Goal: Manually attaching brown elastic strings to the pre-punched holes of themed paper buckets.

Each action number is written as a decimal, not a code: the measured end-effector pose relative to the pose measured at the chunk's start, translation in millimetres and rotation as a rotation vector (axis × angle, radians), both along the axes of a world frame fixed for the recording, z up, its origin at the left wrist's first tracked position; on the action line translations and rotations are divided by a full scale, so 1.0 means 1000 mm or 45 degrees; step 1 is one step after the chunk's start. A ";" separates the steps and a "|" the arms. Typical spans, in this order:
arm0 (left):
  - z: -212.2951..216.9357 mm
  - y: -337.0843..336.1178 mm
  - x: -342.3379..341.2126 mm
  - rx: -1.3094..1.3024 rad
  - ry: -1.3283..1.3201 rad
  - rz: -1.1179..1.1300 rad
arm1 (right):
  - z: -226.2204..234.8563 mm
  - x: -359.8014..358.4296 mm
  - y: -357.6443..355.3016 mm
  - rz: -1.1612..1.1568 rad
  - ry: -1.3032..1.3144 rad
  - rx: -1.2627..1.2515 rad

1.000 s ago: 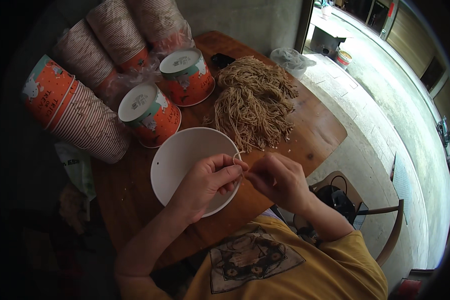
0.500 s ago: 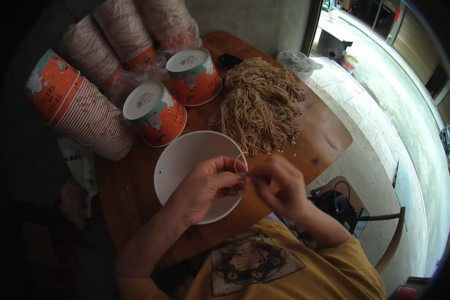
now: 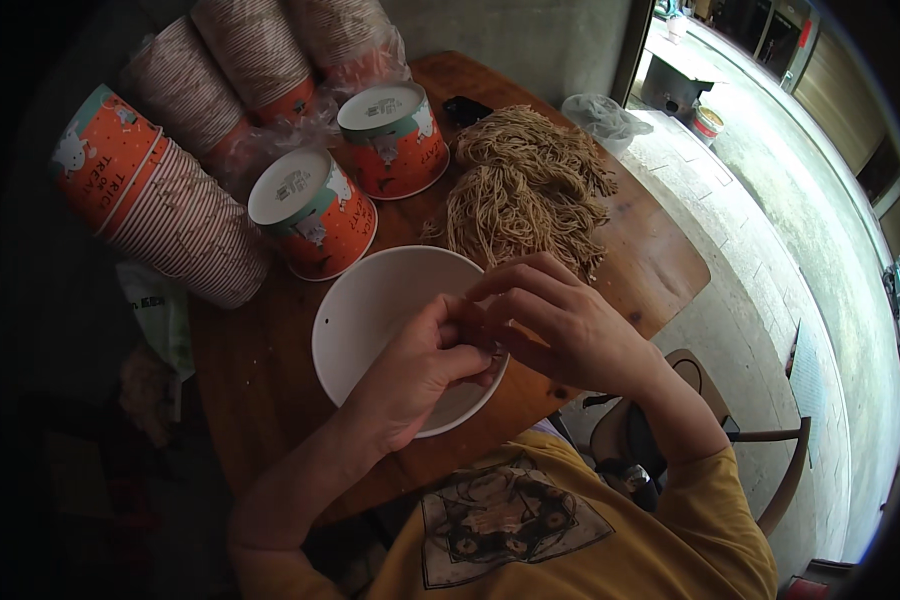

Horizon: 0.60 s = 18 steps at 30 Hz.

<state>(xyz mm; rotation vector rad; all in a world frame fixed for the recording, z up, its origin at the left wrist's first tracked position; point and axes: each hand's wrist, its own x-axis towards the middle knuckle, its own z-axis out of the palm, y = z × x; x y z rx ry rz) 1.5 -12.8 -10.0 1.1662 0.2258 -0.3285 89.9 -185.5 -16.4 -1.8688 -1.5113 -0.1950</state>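
A white paper bucket (image 3: 375,285) stands mouth up on the table in front of me, with a small hole in its left side. My left hand (image 3: 415,370) reaches over its mouth, thumb and fingers pinched near the right part of the rim on a thin cord, mostly hidden now. From the right, my right hand (image 3: 575,325) meets it, fingers curled and fingertips against the left hand's; what they pinch is hidden. Just beyond my hands lies a large heap of tan cords (image 3: 530,185).
Two upturned orange printed buckets (image 3: 330,235) (image 3: 405,155) stand beyond the white one. Nested bucket stacks (image 3: 190,215), some in clear plastic, lean at the left. A small black object (image 3: 467,110) lies behind the cords. A wooden chair (image 3: 790,475) stands at the right.
My right hand has swung in from the right and turned over, its fingertips now meeting the left hand's. The pale cord loop at my left fingers is now hidden. The view has shifted slightly.
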 end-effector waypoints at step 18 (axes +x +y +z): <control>0.000 -0.007 0.000 1.435 -1.117 0.091 | -0.017 -0.023 -0.001 -0.223 0.712 0.214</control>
